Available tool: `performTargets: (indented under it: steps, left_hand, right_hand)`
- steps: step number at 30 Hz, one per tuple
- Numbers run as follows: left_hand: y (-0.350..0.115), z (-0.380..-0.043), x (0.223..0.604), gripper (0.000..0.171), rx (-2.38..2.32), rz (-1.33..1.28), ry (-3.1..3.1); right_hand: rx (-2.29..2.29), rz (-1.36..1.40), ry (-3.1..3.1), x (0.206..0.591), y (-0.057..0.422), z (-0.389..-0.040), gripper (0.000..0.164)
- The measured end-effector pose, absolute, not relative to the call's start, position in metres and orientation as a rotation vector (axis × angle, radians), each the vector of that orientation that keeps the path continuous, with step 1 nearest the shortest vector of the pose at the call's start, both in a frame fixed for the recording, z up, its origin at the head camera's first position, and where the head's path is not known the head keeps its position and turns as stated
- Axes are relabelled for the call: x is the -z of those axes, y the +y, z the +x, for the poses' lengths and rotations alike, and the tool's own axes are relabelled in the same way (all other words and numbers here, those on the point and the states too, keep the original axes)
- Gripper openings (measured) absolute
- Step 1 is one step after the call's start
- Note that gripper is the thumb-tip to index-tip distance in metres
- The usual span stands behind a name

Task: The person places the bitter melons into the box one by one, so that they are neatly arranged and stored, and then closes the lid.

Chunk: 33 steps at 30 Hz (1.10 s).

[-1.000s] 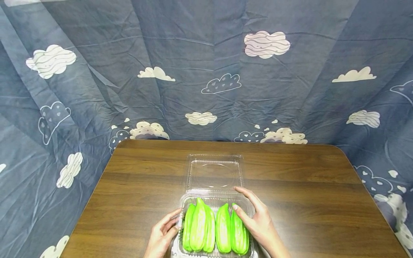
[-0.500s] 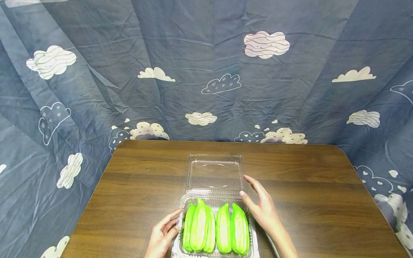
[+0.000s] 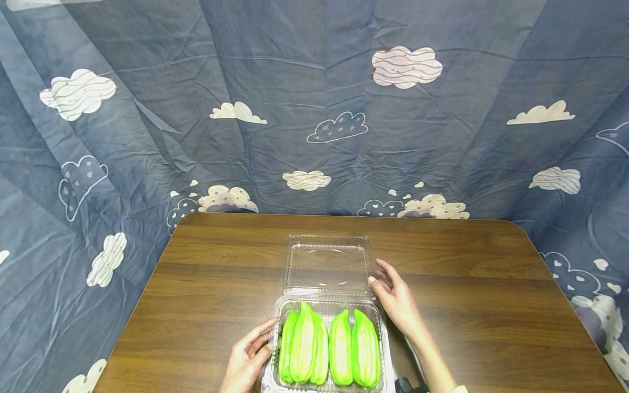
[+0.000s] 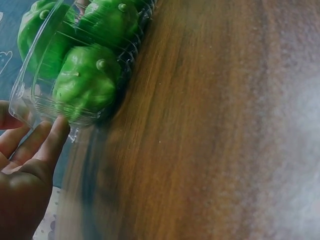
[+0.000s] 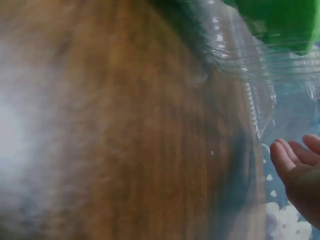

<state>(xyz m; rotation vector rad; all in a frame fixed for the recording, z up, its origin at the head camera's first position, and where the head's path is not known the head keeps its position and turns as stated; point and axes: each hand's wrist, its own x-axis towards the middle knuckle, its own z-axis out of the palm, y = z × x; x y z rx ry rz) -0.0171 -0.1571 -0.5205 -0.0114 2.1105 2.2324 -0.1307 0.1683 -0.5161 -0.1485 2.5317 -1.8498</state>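
Observation:
A clear plastic clamshell container [image 3: 385,341] stands at the table's near edge, its lid [image 3: 327,267] folded back flat on the far side. Several long bright green vegetables, perhaps peppers [image 3: 303,344], lie side by side in its base; rounded ends with small nubs [image 4: 85,82] show in the left wrist view. My left hand [image 3: 248,352] holds the base's left side, with the rim between thumb and fingers [image 4: 52,140]. Beside the lid's right edge is my right hand [image 3: 399,303], fingers loosely bent and holding nothing. In the right wrist view its fingertips appear apart from the plastic.
The brown wood-grain table [image 3: 481,305] extends to both sides of the container. A dark blue curtain [image 3: 314,93] printed with clouds hangs behind and around it. Near my right forearm, a small black object [image 3: 404,385] shows at the bottom edge.
My right hand has moved from over the container's upper right corner, away from the rightmost vegetable, up and right to beside the lid. My left hand and the container have stayed put.

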Motion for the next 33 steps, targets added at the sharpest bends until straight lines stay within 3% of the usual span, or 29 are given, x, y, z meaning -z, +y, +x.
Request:
performTargets:
  steps: [21, 33]
  left_hand:
    - [-0.157, -0.016, 0.521, 0.047, -2.245, -0.012, 2.101]
    - [-0.156, -0.016, 0.521, 0.047, -2.248, 0.011, 2.114]
  right_hand:
    - [2.218, 0.156, 1.963, 0.522, 0.164, -0.148, 0.054]
    - [2.376, 0.078, 1.782, 0.523, 0.167, -0.151, 0.054]
